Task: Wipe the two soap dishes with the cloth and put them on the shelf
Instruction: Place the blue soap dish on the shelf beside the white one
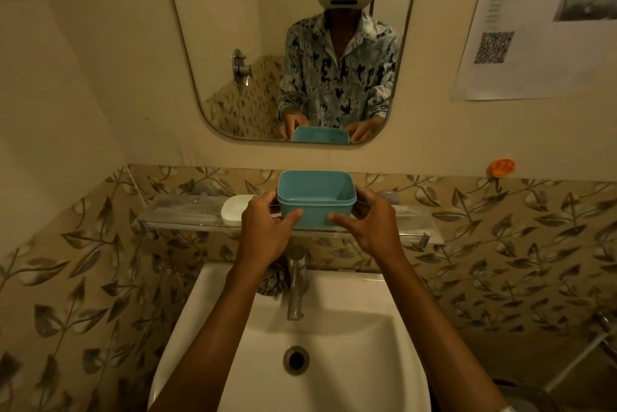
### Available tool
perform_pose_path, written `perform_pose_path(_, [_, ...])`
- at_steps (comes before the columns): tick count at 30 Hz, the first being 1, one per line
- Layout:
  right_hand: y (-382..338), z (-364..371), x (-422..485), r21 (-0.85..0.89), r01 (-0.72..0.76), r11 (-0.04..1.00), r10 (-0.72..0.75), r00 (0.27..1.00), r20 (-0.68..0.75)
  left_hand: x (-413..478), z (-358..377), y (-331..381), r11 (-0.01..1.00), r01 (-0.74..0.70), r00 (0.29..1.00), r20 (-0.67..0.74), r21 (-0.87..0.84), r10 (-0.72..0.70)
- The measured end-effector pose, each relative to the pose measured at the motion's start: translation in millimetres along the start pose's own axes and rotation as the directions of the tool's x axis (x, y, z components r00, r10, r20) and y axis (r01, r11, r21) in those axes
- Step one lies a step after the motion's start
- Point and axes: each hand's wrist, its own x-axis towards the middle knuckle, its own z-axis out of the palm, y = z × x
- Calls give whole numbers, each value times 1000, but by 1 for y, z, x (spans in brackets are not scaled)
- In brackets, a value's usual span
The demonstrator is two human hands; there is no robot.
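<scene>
A blue rectangular soap dish (315, 196) is upright at the middle of the clear glass shelf (180, 211), held from both sides. My left hand (263, 231) grips its left wall and front, my right hand (370, 228) its right wall and front. Whether its base rests on the shelf I cannot tell. A white soap dish (235, 208) lies on the shelf just left of my left hand. A patterned cloth (272, 281) sits on the back rim of the sink, partly hidden under my left wrist.
A white sink (384, 311) with a chrome tap (295, 288) lies below the shelf. A mirror (233, 44) hangs above it, a paper notice (534, 28) at upper right, an orange hook (500, 167) on the tiled wall.
</scene>
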Motion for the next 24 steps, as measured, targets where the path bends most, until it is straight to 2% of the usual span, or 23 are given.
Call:
perform_pose_path(3, [7, 2, 4, -14, -11, 1000, 11, 1000, -9, 3, 4, 0, 1000, -18, 1000, -19, 13, 19])
perform_pose_path(15, [29, 6, 3, -141, -48, 989, 42, 998, -48, 7, 15, -10, 946, -91, 995, -16, 312, 101])
perform_pose_path(24, [40, 12, 4, -203, -29, 979, 14, 997, -74, 7, 17, -15, 928, -77, 997, 4, 364, 81])
